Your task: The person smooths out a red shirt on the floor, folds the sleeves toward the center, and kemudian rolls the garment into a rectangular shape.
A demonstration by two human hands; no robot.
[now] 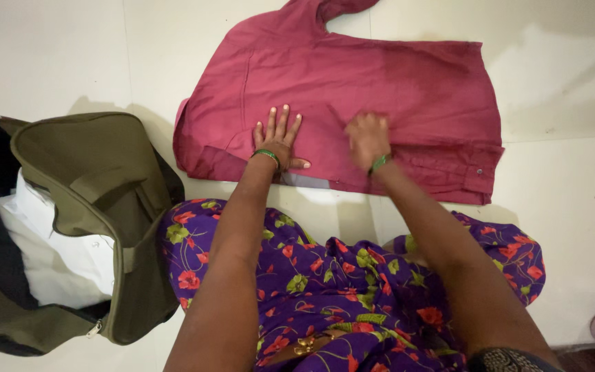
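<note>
Lying crosswise, maroon shirt, left hand fingers splayed, right hand fingers bunching cloth.

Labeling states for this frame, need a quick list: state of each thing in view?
shirt: dark pink, lying flat on the floor, partly folded
bag: olive green, open, flap thrown back
white cloth: packed inside the bag
left hand: open, fingers spread, pressed flat on the shirt
right hand: fingers curled, on the shirt; blurred, grip unclear
floor: white, bare here
</note>
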